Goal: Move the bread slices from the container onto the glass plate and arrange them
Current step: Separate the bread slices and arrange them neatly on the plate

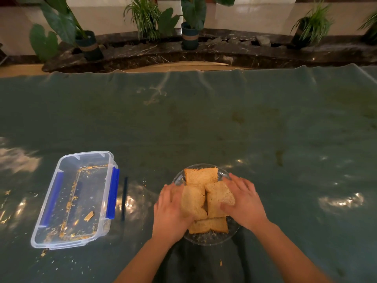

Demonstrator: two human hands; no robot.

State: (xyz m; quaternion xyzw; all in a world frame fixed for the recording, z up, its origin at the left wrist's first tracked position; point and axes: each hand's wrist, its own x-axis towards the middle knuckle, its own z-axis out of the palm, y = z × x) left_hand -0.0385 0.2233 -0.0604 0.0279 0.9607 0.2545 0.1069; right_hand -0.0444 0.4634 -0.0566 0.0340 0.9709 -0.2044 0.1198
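Note:
Several brown bread slices (201,176) lie on the round glass plate (212,237) near the table's front edge. My left hand (170,213) rests on the left side of the pile, its fingers on the middle-left slice (194,203). My right hand (244,201) lies flat on the right side, thumb and fingers around the middle-right slice (218,196). Another slice (209,225) lies at the plate's near side. The clear plastic container (51,237) with blue clips stands to the left, holding only crumbs and small crust bits.
A green cloth under a shiny clear sheet covers the table (204,119). Crumbs are scattered around the container and near the front edge. Potted plants (190,27) stand on a dark stone ledge beyond the table's far edge.

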